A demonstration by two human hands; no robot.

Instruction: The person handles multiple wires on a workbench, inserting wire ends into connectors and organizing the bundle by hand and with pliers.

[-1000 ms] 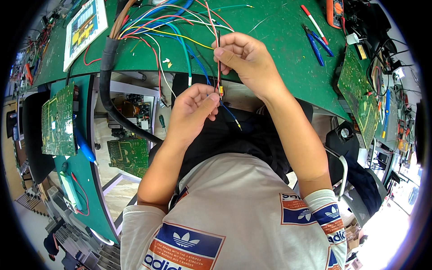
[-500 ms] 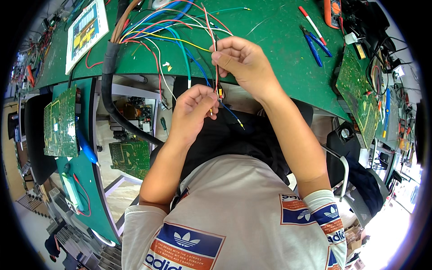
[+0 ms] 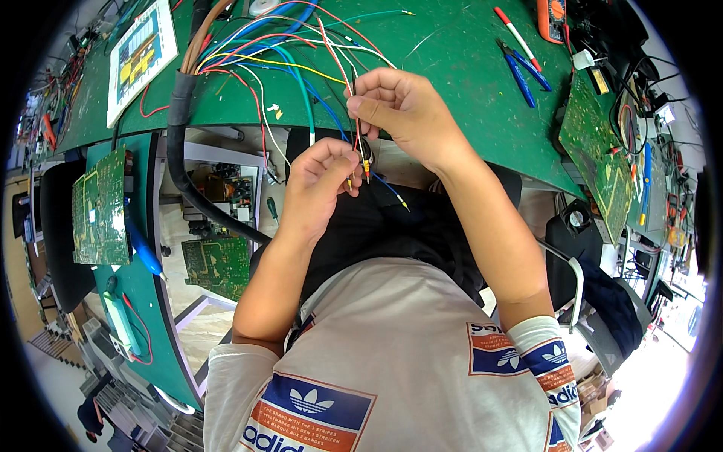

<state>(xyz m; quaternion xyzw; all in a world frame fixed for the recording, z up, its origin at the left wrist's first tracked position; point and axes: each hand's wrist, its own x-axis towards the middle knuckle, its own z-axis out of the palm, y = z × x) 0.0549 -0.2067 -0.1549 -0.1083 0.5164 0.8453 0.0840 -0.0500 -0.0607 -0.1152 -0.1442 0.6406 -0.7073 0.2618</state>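
Observation:
My left hand (image 3: 320, 177) is closed in a pinch on thin wires, with yellow-sleeved wire ends (image 3: 367, 167) showing beside its fingertips. Just above and to the right, my right hand (image 3: 403, 109) pinches a small group of red, black and white wires (image 3: 354, 83), its fingers curled. These run down toward the left hand. A blue wire (image 3: 388, 192) with a pale tip hangs below the two hands. The other coloured wires fan out from a thick black-sheathed cable (image 3: 179, 105), among them a green wire (image 3: 307, 102) and a yellow wire (image 3: 294, 68).
On the green bench (image 3: 452, 98) lie blue-handled cutters (image 3: 520, 75), a red-and-white marker (image 3: 517, 39) and an orange multimeter (image 3: 553, 19). A printed sheet (image 3: 143, 56) is at far left. Circuit boards stand at left (image 3: 102, 207) and right (image 3: 599, 151); another board (image 3: 217, 265) lies lower left.
My right hand has shifted slightly left and down along the wires. The yellow-sleeved ends now sit a little lower beside my left fingertips. My left hand stays nearly in place.

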